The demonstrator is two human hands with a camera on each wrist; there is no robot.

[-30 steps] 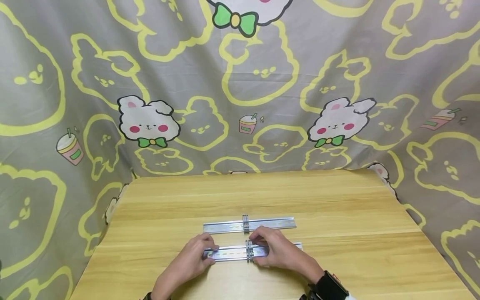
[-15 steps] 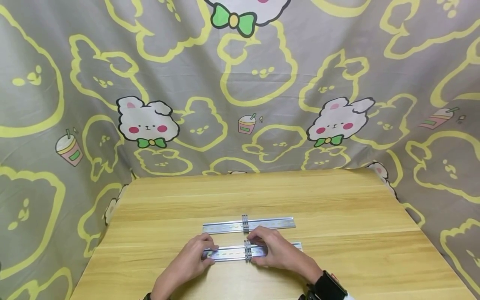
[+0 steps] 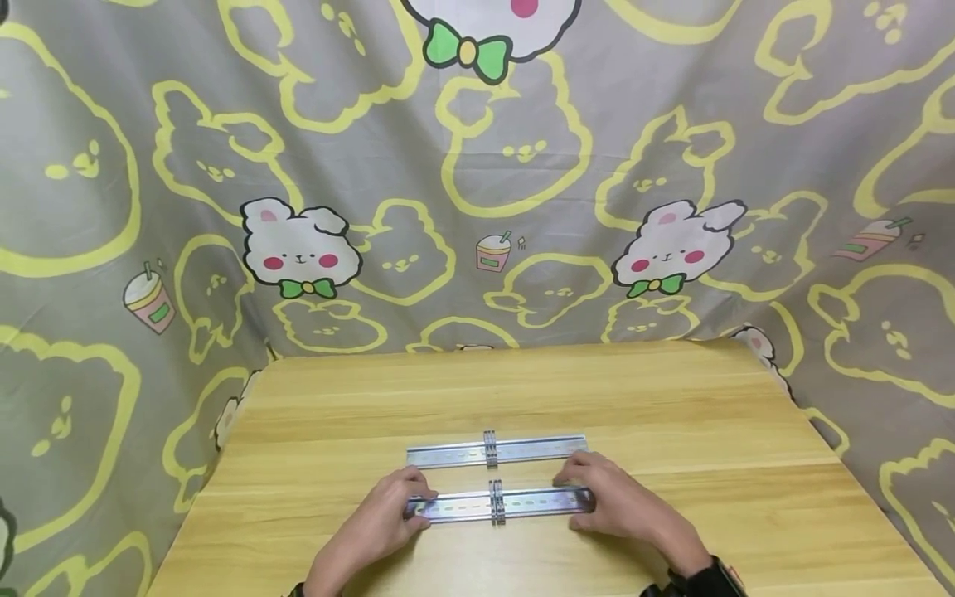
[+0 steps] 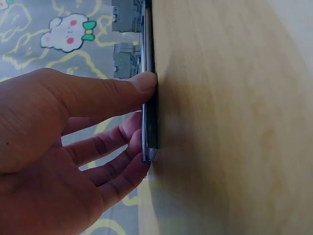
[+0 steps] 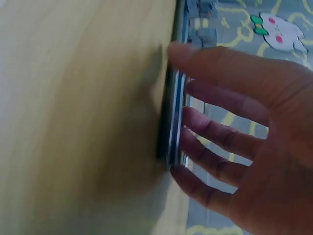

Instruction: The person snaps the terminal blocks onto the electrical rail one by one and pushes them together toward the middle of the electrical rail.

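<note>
A silver slotted DIN rail (image 3: 455, 508) lies nearest the person, with a pair of narrow grey terminal blocks (image 3: 497, 502) standing side by side near its middle. My left hand (image 3: 384, 514) pinches its left end; in the left wrist view the thumb is on one edge of the rail (image 4: 152, 120) and fingers are at the other. At the opposite end, my right hand (image 3: 619, 502) holds the rail between thumb and fingers, covering its tip. Parallel behind lies a second DIN rail (image 3: 448, 457), also carrying narrow grey terminal blocks (image 3: 490, 449). Neither hand holds that one.
Both rails lie on a light wooden table (image 3: 336, 406). A grey curtain (image 3: 462, 191) with yellow outlines and white rabbits hangs behind the table and along both sides. Dark bands (image 3: 709, 576) are worn at the wrists.
My right hand has left the terminal blocks and moved right to the near rail's right end. The left hand keeps its hold on the left end. The head view has shifted slightly.
</note>
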